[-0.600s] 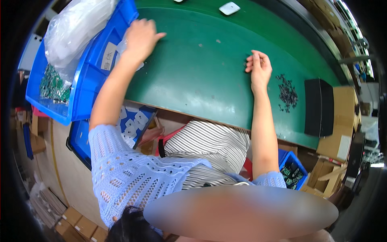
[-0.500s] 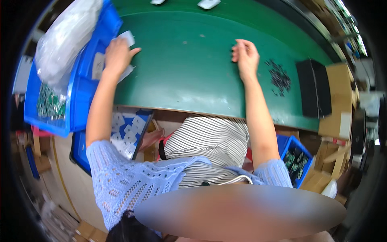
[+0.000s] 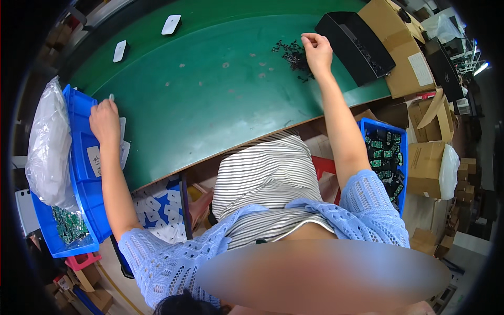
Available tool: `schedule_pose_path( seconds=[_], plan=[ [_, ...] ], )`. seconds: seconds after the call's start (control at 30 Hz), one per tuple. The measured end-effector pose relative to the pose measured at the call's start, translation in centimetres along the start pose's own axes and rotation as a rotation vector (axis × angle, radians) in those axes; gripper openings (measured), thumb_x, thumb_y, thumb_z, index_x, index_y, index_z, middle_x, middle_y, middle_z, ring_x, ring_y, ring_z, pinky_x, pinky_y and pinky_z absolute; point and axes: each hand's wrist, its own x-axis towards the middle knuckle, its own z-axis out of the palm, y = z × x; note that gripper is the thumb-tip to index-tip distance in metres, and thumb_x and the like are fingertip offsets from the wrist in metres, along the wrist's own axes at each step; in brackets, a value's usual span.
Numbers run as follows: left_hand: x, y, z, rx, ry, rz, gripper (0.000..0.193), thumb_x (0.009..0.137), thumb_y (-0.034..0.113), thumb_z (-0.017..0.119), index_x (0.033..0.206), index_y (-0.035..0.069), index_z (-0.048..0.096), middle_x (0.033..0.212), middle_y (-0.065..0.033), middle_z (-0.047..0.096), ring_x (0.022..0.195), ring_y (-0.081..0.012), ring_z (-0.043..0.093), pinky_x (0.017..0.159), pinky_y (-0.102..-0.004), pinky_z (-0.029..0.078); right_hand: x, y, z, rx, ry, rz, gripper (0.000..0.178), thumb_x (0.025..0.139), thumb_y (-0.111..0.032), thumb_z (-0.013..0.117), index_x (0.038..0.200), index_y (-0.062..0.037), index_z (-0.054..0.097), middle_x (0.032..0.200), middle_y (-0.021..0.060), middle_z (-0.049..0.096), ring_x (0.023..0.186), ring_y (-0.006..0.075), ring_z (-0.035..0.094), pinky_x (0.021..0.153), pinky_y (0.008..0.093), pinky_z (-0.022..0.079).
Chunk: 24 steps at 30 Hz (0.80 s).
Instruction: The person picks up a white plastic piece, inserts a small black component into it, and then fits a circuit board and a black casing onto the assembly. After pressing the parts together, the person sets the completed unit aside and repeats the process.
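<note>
At the left edge of the green work table (image 3: 184, 121), my left hand (image 3: 105, 123) is curled with its fingertips partly hidden. A small pale tip shows beside them; whether the hand holds it I cannot tell. White plastic pieces (image 3: 125, 153) lie on the table by this hand, against a blue bin (image 3: 86, 142). On the far right, my right hand (image 3: 318, 54) is closed, thumb and forefinger close together, beside a pile of small black parts (image 3: 294, 55). Anything in that pinch is too small to make out.
A black box (image 3: 357, 47) and a cardboard box (image 3: 394, 42) stand right of the pile. Two white casings (image 3: 170, 24) lie at the back. A clear plastic bag (image 3: 50, 152) rests on the left bin. A blue crate (image 3: 404, 173) of circuit boards stands below right.
The view has turned, so the table appears tilted. My right hand has come next to the black parts. My left hand stays by the blue bin, its thumb no longer stretched out.
</note>
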Motion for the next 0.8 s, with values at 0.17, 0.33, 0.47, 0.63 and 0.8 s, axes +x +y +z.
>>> schedule_pose_path(
  seconds=[0.17, 0.33, 0.47, 0.63, 0.8],
  plan=[
    [1.6, 5.5, -1.0, -1.093, -0.041, -0.357, 0.03, 0.091, 0.026, 0.045, 0.084, 0.002, 0.062, 0.06, -0.0055, 0.059, 0.046, -0.0135, 0.05, 0.047, -0.0286, 0.04, -0.6, -2.1, 0.4, -0.112, -0.367, -0.246, 0.015, 0.074, -0.018, 0.065, 0.085, -0.0089, 0.066, 0.086, 0.0054, 0.057, 0.081, 0.0201, 0.055, 0.071, 0.0319, 0.046],
    [1.3, 14.2, -4.3, -1.832, -0.495, -0.426, 0.023, 0.09, 0.019, 0.049, 0.096, -0.002, 0.057, 0.061, -0.0051, 0.056, 0.045, -0.0057, 0.046, 0.041, -0.0186, 0.035, -1.4, -2.5, 2.2, -0.275, -0.416, -0.397, 0.011, 0.075, -0.018, 0.063, 0.08, -0.0078, 0.063, 0.083, 0.0058, 0.056, 0.088, 0.0238, 0.052, 0.074, 0.0345, 0.045],
    [0.7, 16.9, -5.1, -2.072, -0.594, -0.369, 0.032, 0.088, 0.008, 0.051, 0.118, -0.001, 0.044, 0.076, -0.0089, 0.057, 0.059, -0.0116, 0.057, 0.053, -0.021, 0.049, -1.0, -2.8, 2.5, -0.401, -0.347, -0.614, 0.007, 0.075, -0.013, 0.061, 0.075, -0.0069, 0.06, 0.081, 0.0057, 0.056, 0.086, 0.025, 0.052, 0.072, 0.037, 0.044],
    [0.4, 16.7, -4.5, -2.131, -0.582, -0.332, 0.026, 0.088, 0.006, 0.05, 0.112, -0.002, 0.051, 0.084, -0.0089, 0.057, 0.066, -0.0122, 0.059, 0.061, -0.0225, 0.053, -3.0, -7.3, 3.7, 0.046, -0.438, -0.303, 0.006, 0.078, -0.009, 0.061, 0.081, -0.0041, 0.062, 0.081, 0.0064, 0.061, 0.074, 0.0228, 0.058, 0.064, 0.0319, 0.047],
    [0.3, 16.3, -4.2, -1.971, -0.377, -0.333, 0.018, 0.086, 0.009, 0.055, 0.101, 0.0, 0.058, 0.068, -0.0036, 0.057, 0.055, -0.0064, 0.053, 0.048, -0.0172, 0.043, -5.4, -13.0, 5.6, 0.607, -0.81, -0.014, 0.014, 0.084, -0.006, 0.057, 0.096, -0.0003, 0.062, 0.087, 0.0046, 0.061, 0.08, 0.01, 0.056, 0.069, 0.0227, 0.046]
  ],
)
